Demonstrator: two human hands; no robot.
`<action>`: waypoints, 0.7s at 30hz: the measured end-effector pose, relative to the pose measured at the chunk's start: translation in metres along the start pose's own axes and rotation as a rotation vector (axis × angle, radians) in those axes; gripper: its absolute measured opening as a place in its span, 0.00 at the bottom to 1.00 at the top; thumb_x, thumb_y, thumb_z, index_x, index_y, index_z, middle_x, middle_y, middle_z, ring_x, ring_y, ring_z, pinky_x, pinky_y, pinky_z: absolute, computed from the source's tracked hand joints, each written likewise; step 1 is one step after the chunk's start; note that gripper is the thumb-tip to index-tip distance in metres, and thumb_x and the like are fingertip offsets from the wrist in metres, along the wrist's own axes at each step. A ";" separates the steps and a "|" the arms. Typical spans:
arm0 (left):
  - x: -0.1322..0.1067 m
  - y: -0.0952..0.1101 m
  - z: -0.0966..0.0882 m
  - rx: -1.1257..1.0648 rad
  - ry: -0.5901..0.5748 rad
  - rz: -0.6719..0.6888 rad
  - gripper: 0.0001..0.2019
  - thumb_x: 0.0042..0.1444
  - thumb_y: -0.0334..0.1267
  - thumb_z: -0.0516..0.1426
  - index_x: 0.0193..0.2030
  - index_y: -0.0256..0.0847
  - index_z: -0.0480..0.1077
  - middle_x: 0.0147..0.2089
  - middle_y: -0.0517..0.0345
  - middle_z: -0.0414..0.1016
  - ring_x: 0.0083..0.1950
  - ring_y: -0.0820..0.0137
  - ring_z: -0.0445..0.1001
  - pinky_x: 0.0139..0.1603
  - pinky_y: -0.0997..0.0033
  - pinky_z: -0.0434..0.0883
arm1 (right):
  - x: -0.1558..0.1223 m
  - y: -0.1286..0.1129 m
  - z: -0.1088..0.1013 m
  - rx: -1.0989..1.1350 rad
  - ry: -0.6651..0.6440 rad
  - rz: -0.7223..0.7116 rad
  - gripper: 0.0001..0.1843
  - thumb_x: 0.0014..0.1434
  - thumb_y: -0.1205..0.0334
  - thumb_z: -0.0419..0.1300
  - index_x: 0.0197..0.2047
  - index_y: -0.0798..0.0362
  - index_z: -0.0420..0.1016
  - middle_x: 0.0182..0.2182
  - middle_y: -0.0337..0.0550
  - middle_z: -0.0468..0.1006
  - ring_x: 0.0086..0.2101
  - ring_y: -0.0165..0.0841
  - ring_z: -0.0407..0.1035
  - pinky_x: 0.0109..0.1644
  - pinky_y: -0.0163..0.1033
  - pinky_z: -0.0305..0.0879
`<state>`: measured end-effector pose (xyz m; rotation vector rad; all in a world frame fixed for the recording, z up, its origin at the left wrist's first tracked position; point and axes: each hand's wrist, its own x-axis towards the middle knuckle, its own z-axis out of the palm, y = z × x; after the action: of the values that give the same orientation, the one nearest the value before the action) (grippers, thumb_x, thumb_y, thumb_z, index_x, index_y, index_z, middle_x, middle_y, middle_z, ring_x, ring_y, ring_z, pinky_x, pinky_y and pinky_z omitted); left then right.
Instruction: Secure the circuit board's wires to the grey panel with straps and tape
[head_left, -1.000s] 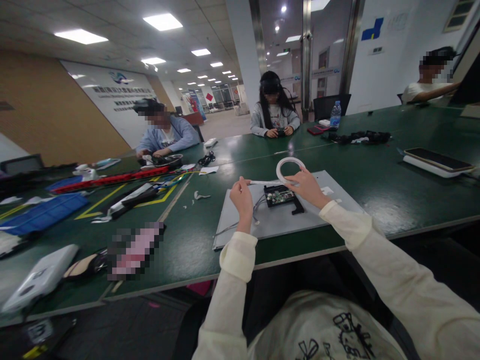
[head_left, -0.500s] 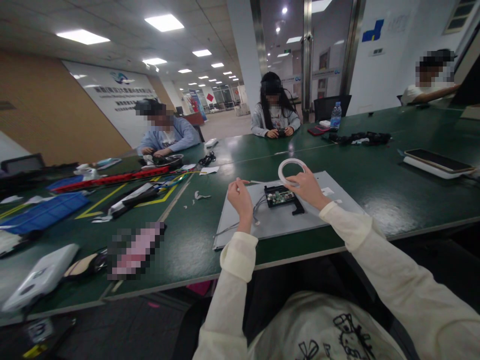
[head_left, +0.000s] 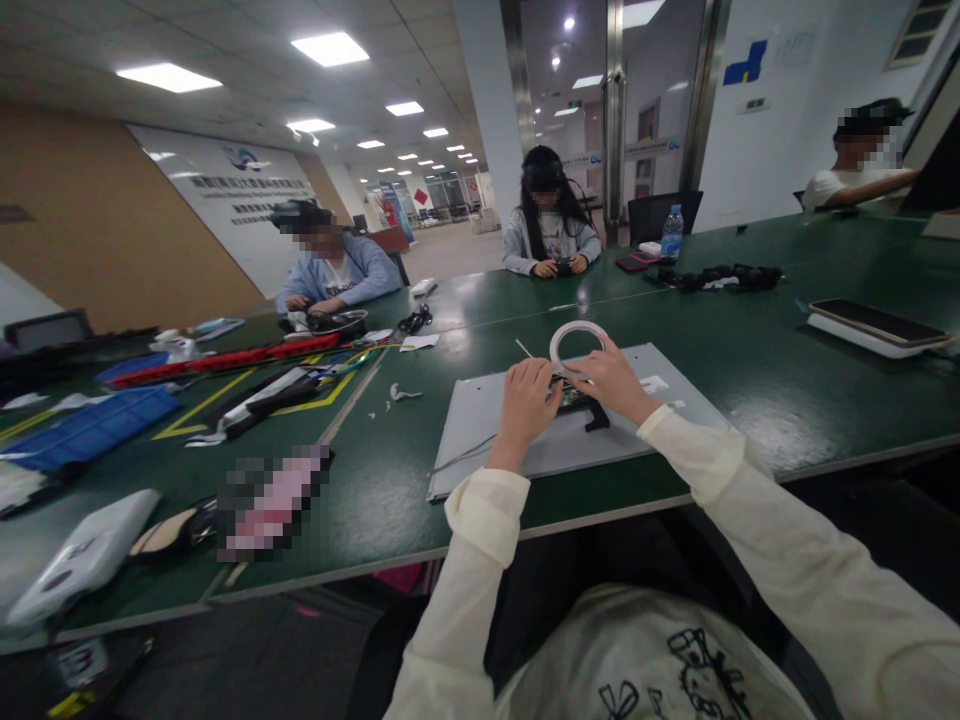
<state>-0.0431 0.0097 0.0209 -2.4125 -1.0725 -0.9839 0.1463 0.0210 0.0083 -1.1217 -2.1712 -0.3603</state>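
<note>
My right hand (head_left: 611, 380) holds a white roll of tape (head_left: 576, 336) upright above a grey metal panel (head_left: 487, 420) that lies on the green table. My left hand (head_left: 527, 400) is closed right beside the roll, pinching the pulled-out tape end; a thin loose strip (head_left: 523, 348) sticks up to the left of the roll. Under both hands a small black circuit board (head_left: 579, 398) with wires sits on the panel, mostly hidden by my fingers.
Across the table two people work with their own hands; a third sits far right. A water bottle (head_left: 671, 231), black cables (head_left: 720, 274) and a dark tablet (head_left: 874, 322) lie to the right. Blue trays (head_left: 82, 425), a red bar (head_left: 225, 357) and a white device (head_left: 79, 555) fill the left side.
My left hand has moved right, from the stretched-out tape end to right beside the roll. The roll has dipped slightly toward the circuit board.
</note>
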 end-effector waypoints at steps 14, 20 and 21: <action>-0.002 0.004 0.010 0.156 -0.158 0.071 0.04 0.59 0.32 0.52 0.36 0.40 0.68 0.38 0.50 0.71 0.43 0.61 0.68 0.45 0.60 0.63 | -0.001 0.004 0.011 0.034 -0.018 -0.045 0.12 0.61 0.61 0.57 0.45 0.52 0.78 0.32 0.44 0.79 0.36 0.36 0.71 0.64 0.52 0.47; -0.001 0.006 0.006 0.185 -0.184 0.047 0.06 0.62 0.33 0.50 0.37 0.41 0.68 0.37 0.53 0.72 0.42 0.63 0.68 0.42 0.62 0.62 | -0.002 0.011 0.021 0.247 0.053 -0.037 0.13 0.59 0.61 0.58 0.46 0.53 0.78 0.38 0.46 0.80 0.41 0.37 0.72 0.62 0.49 0.54; -0.001 0.006 0.005 0.189 -0.184 0.036 0.07 0.63 0.34 0.49 0.37 0.41 0.68 0.37 0.53 0.72 0.42 0.63 0.68 0.42 0.63 0.63 | -0.002 0.012 0.022 0.290 0.068 -0.035 0.14 0.59 0.61 0.58 0.47 0.53 0.77 0.40 0.46 0.80 0.42 0.37 0.72 0.62 0.49 0.54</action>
<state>-0.0370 0.0076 0.0169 -2.3913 -1.1243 -0.6275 0.1474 0.0378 -0.0103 -0.8977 -2.1037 -0.0918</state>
